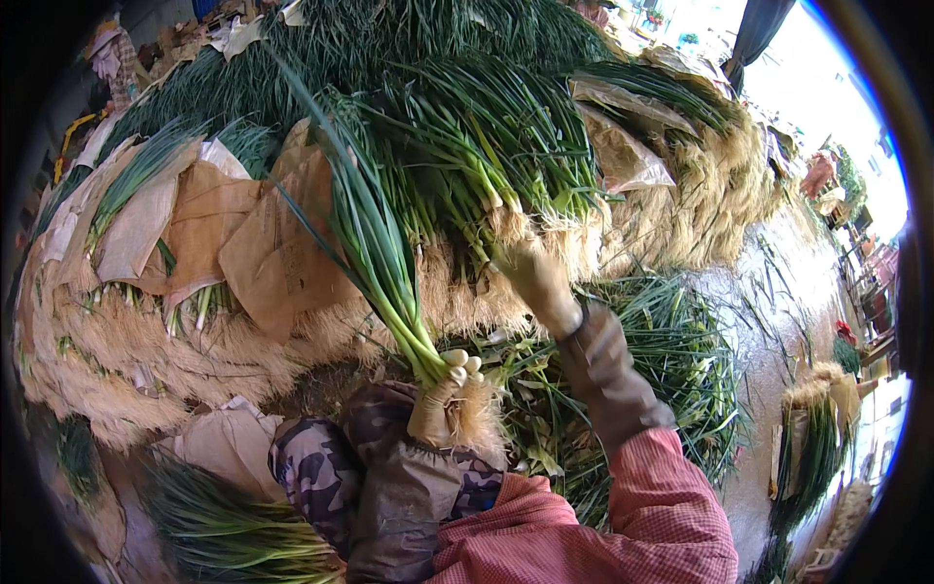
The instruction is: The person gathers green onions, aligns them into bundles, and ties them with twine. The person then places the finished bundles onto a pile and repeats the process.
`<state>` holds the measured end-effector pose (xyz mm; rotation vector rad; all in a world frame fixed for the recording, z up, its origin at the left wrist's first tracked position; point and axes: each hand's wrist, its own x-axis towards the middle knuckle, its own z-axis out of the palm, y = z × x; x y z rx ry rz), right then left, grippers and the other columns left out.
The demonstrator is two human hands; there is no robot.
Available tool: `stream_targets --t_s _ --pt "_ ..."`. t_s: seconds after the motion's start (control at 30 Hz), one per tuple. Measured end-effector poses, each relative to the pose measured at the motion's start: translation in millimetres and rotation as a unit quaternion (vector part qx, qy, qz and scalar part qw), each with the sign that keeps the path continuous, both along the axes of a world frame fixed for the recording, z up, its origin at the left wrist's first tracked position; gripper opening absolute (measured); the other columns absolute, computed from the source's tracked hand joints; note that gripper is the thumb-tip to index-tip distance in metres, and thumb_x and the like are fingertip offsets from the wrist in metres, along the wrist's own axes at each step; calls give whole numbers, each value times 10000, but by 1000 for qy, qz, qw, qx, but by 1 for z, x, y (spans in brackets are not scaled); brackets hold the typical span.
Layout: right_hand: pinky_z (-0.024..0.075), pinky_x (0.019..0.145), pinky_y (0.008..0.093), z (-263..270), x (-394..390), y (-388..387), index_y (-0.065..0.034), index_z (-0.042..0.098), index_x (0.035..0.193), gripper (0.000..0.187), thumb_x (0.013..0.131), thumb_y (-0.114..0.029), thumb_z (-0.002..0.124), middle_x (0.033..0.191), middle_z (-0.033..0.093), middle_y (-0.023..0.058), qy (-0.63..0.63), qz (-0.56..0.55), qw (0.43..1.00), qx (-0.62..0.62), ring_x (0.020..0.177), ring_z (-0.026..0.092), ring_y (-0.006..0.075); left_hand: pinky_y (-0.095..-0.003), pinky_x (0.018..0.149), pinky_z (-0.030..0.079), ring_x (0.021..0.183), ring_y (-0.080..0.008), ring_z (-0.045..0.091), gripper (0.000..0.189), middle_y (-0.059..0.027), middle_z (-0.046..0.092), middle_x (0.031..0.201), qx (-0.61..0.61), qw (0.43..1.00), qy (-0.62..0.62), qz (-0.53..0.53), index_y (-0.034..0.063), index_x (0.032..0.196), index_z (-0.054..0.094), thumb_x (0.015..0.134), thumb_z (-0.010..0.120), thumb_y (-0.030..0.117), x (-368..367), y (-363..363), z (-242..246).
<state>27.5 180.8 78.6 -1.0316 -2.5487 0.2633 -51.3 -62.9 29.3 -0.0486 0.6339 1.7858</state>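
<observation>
My left hand (435, 412), in a light glove, grips a bunch of green onions (394, 314) above my lap. Their white ends and pale roots hang at the hand's right side, and the green leaves lean up and to the left. My right hand (536, 281), gloved and blurred by motion, is at the root ends of loose green onions (503, 197) on the front of the big pile. Whether its fingers are closed on any of them cannot be told.
A large heap of green onions (350, 44) spreads ahead, partly under brown paper sheets (281, 241). Trimmed leaves (678, 358) lie to my right on wet ground. A tied bundle (810, 438) stands farther right; more green onions (233, 525) lie at lower left.
</observation>
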Motion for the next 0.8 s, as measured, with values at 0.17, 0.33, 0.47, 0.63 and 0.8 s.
stream_targets --t_s 0.17,0.33,0.47,0.63,0.8 --pt "468 518 452 17 -90 97 -41 660 726 427 727 -460 738 638 632 169 6 -107 983 152 573 626 349 -446 979 483 1153 -262 554 297 -178 551 1286 22 999 -25 -42 29 1139 570 903 643 195 -5 -1 5" --pt "414 421 328 9 -85 78 -100 676 710 323 841 -394 644 551 572 34 -22 -128 985 -111 447 512 157 -439 1020 443 1240 -250 496 404 -117 486 1392 81 997 -15 8 58 1276 546 896 638 160 -11 0 5" --pt "586 663 252 -5 -15 -29 1 578 1169 366 949 -292 580 1059 690 103 351 156 812 -439 860 690 174 -450 1004 452 1168 -236 523 298 -86 522 1339 44 998 39 29 29 1099 612 857 690 184 -9 9 -4" --pt "490 623 201 -50 31 -108 -4 589 1185 516 910 -440 613 906 680 38 318 21 735 -598 768 610 114 -282 692 525 826 -136 618 212 -30 655 897 -81 982 166 -42 38 990 633 832 729 141 -1 11 -17" --pt "469 491 367 -52 16 -88 -52 630 860 346 936 -386 575 673 637 145 237 -37 926 -290 502 582 208 -246 617 512 696 -123 616 168 -46 659 826 -117 961 251 -2 26 931 625 802 732 35 8 16 -21"
